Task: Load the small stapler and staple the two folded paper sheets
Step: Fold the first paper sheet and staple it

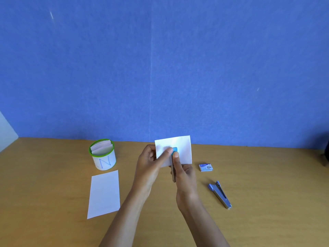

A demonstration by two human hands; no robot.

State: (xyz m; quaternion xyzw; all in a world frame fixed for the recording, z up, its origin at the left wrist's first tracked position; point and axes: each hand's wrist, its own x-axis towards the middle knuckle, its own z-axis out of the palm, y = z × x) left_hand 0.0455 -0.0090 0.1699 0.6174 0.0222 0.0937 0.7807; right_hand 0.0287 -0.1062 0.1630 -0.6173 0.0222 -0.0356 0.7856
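Observation:
My left hand pinches a white folded paper sheet and holds it upright above the table. My right hand grips a small stapler with a blue tip, its jaw set over the sheet's lower edge and my thumb on top. A second white folded sheet lies flat on the table to the left. A small box of staples sits to the right.
A white cup with a green rim, marked N and stuffed with folded papers, stands at the back left. A second, larger grey-blue stapler lies on the wooden table at right. A blue wall rises behind.

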